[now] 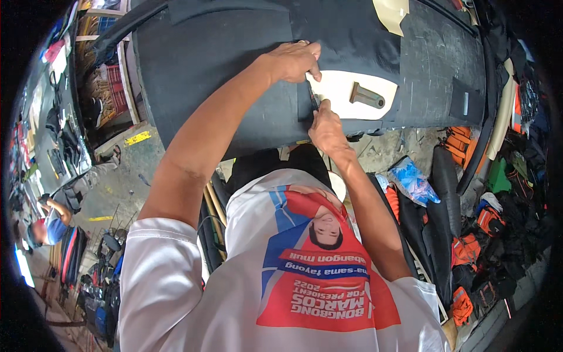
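Observation:
A white template [343, 79] with a curved outline lies on dark sheet material [298, 108] on the worktable. My left hand [295, 61] bears down at its upper left corner, thumb on the edge and the other fingers bent over the black material. Below it, my right hand [329, 127] grips a slim dark tool [314, 101] whose tip meets the template's left edge; whether it is a blade or a marker cannot be made out. A flat scraper-like tool [368, 97] with a holed grey-green handle rests on the template.
A cream pattern piece [392, 14] lies at the table's far side, and a small dark square [467, 101] at the right. Orange vests [463, 252], black rolls [446, 188] and a blue plastic bag [412, 180] crowd the floor at right. Another person [54, 226] is at far left.

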Demonstrator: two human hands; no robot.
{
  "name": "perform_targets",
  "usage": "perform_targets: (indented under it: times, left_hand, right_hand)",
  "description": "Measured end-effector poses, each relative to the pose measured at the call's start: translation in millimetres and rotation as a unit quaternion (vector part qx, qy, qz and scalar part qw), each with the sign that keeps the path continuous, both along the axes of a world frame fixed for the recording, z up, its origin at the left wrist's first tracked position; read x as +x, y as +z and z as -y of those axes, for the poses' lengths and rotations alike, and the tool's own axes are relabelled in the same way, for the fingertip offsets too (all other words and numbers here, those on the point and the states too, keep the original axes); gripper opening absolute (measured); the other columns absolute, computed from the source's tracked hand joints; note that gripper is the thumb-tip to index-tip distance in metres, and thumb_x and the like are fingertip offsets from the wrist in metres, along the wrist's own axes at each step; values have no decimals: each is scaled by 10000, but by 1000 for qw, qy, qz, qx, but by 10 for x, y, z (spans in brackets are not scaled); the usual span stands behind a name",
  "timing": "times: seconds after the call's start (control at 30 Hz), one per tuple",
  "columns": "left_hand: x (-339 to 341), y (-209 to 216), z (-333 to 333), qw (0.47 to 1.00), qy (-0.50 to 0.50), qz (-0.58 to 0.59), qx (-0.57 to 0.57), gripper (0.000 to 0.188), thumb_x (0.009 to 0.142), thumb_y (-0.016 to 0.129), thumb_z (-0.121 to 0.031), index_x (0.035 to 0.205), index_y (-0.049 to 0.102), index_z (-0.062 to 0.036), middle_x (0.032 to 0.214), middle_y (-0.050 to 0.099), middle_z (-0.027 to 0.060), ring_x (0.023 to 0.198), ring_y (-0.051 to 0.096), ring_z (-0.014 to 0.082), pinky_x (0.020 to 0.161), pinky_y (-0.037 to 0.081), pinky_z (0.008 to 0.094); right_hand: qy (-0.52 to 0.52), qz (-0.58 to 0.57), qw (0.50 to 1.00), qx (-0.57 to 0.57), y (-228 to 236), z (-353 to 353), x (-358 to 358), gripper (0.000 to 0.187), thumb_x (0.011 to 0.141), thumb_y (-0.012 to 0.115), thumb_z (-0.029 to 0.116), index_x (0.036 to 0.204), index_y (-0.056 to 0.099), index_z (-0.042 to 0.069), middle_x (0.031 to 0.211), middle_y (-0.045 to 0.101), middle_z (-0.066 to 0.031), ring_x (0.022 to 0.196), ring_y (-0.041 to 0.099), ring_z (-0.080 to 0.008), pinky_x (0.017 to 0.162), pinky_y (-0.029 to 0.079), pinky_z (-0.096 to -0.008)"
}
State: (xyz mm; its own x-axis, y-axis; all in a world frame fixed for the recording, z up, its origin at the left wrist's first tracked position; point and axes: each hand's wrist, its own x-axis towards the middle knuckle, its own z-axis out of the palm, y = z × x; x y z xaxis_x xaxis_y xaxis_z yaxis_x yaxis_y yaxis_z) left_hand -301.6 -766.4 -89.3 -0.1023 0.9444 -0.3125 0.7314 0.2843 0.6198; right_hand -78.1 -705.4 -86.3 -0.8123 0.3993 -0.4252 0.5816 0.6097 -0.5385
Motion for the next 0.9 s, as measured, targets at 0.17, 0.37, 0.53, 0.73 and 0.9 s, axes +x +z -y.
perform_targets:
  times: [0.17,0.37,0.53,0.73,0.9]
  left_hand:
    - [-37,-35,18,1000,6,-6,-1,518,798,683,71,1129,819,-303,1191,557,25,1149,552,245,1018,477,369]
    - [5,-19,15,1000,-3,-10,-1,494,842,644,66,1149,817,-281,1160,529,39,1124,551,245,1037,472,359]
    - [69,-24,97,999,35,-20,14,429,808,699,-17,1099,826,-306,1193,567,21,1175,550,236,1067,449,371]
    - [116,-54,108,997,45,-45,39,411,814,702,-39,1097,826,-311,1182,563,26,1171,544,231,1095,427,363]
    - [123,-62,98,997,48,-49,35,399,817,706,-45,1089,827,-310,1182,562,24,1175,541,232,1093,427,359]
  right_hand:
    - [-20,67,997,-32,134,58,142,200,1027,512,88,1120,418,-62,920,647,-388,951,620,-597,823,481,-634]
    - [32,111,993,-33,273,-157,98,202,1030,521,96,1114,417,-56,909,638,-397,967,613,-601,809,461,-639]
    - [6,109,993,-33,206,-60,188,214,1033,531,104,1119,416,-54,907,638,-398,983,611,-602,795,454,-635]
    - [-11,83,995,-48,80,30,346,218,1041,524,114,1131,413,-51,911,642,-395,967,615,-599,794,470,-630]
    - [-15,67,997,-40,-7,38,481,209,1031,521,98,1137,420,-52,903,646,-383,931,615,-599,803,485,-625]
